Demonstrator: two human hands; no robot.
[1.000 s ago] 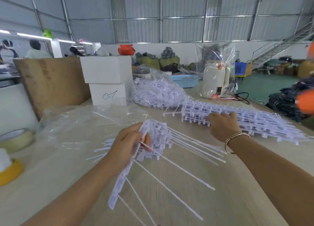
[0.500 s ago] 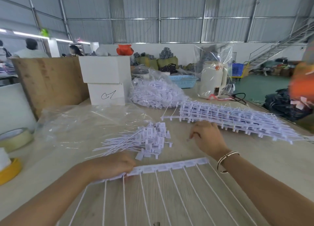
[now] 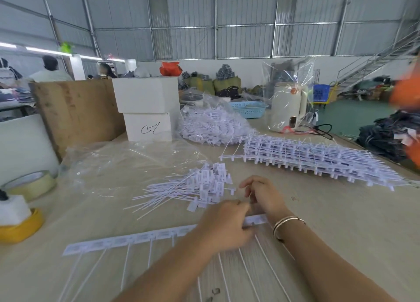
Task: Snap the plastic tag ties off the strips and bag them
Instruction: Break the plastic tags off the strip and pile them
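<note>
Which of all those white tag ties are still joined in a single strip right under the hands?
The single strip lying flat nearest the camera, under both hands. The loose pile behind it is already snapped apart, and the stacked strips lie farther right.

**Where everything sits on the table**

So nearest the person, a strip of tag ties (image 3: 127,241) lies crosswise on the table (image 3: 341,222), its tails running back toward them. Both hands sit at its right end, left hand (image 3: 223,225) over the strip, right hand (image 3: 263,196) just behind it. Behind the strip there's a loose pile of snapped ties (image 3: 193,188), and left of that a flat plastic bag (image 3: 118,163). The stack of strips (image 3: 318,158) is off to the right, further back. Behind the bag, two boxes (image 3: 146,110) stacked one on the other, with a bagged heap of ties (image 3: 211,124) right of them. A tape roll (image 3: 31,184) sits at the left edge.
</note>
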